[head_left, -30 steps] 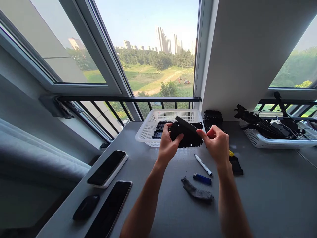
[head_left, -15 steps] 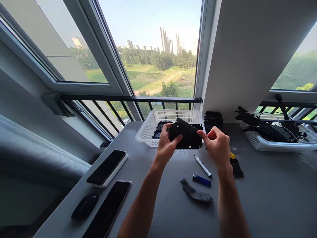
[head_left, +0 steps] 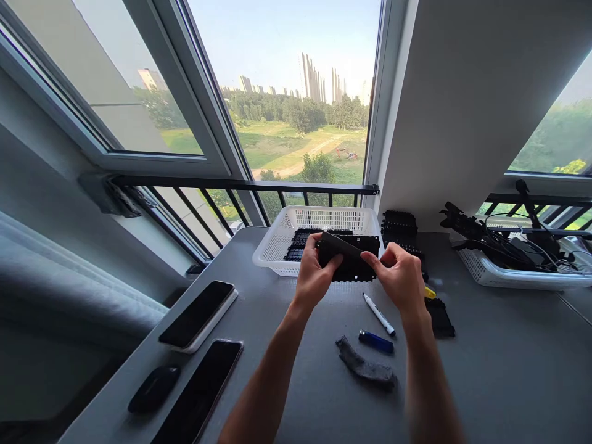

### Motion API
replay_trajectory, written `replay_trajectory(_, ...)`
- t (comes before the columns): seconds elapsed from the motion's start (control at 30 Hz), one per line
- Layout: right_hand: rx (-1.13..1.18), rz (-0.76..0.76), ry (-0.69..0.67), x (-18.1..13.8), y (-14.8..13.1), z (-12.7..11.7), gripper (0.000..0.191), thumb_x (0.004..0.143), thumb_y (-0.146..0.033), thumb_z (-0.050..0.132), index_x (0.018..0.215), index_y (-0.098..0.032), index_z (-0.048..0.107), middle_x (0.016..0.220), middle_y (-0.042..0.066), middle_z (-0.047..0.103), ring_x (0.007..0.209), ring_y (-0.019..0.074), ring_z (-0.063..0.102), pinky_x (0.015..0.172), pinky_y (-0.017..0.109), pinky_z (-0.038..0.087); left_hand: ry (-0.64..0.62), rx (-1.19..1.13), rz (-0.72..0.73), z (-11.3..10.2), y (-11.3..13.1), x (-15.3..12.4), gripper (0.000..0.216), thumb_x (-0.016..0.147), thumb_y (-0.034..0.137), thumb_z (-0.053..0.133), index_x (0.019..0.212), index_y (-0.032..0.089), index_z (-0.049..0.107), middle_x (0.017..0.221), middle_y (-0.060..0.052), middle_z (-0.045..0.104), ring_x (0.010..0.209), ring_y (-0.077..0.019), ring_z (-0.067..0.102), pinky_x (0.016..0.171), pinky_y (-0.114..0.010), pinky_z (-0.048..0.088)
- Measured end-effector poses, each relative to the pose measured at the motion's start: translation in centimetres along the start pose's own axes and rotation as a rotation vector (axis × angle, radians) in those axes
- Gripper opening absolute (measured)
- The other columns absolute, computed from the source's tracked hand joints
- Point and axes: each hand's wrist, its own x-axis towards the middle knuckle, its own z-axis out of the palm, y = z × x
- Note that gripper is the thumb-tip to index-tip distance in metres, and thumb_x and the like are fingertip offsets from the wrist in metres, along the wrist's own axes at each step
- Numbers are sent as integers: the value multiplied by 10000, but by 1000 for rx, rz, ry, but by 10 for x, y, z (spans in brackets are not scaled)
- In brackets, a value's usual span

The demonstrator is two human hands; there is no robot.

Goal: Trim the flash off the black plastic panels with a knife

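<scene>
In the head view my left hand (head_left: 312, 274) grips a flat black plastic panel (head_left: 355, 270) with notched edges, its thumb over the front face. A dark narrow strip (head_left: 341, 245) slants across the upper part of the panel. My right hand (head_left: 401, 274) is closed, pinching the strip's lower right end between thumb and finger. Both hands are raised in front of a white perforated basket (head_left: 271, 254), where more black notched panels (head_left: 296, 245) lie. Whether the strip is fixed to the panel, I cannot tell.
On the grey desk (head_left: 296, 401) lie a white marker (head_left: 378, 313), a blue lighter (head_left: 376, 341) and a grey fabric strip (head_left: 365, 365). Two phones (head_left: 197, 313) and a black mouse (head_left: 154, 388) are left. Stacked black panels (head_left: 399, 222) and a cable-filled basket (head_left: 490, 274) stand right.
The strip has come down from above the panel's top edge to lie lower across its face. My right hand has shifted slightly left with it, while my left hand keeps its grip.
</scene>
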Motion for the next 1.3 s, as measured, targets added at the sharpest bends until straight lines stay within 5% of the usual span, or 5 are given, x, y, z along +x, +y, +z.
replay_trajectory(0.2,-9,37,113,5,16,-13,562,778,-725,529,569,-224,383,491,-46,445,467,115,367,524,265,289,31,-43,-29,-3,0,3,457,684,238,707,1074,216,469,873,1,647,848,-180,637,797,-313,511)
replay_trajectory(0.47,-4,-12,-45,-4,-12,5,542,786,-719,522,601,-221,414,516,-30,494,480,122,391,511,255,265,-4,16,13,-3,0,1,422,690,248,718,1047,201,498,845,2,629,828,-176,631,785,-304,509)
replay_trajectory(0.67,13,49,75,1,9,-9,558,777,-721,536,572,-218,409,501,-38,470,480,118,386,515,253,284,37,-4,-28,-5,2,2,457,700,242,703,1088,212,462,872,-9,646,858,-190,637,789,-321,517)
replay_trajectory(1.13,85,83,118,9,28,-14,552,760,-711,564,555,-220,417,477,-49,457,464,116,388,525,264,322,43,32,-2,-7,3,1,451,699,255,703,1085,217,473,874,-8,643,835,-187,636,778,-317,513)
replay_trajectory(1.3,244,148,76,5,12,-13,474,774,-679,573,751,-207,543,625,-10,565,538,146,496,528,267,387,-64,75,-14,-2,3,-4,437,723,259,693,1101,225,475,825,0,636,787,-181,628,723,-294,508)
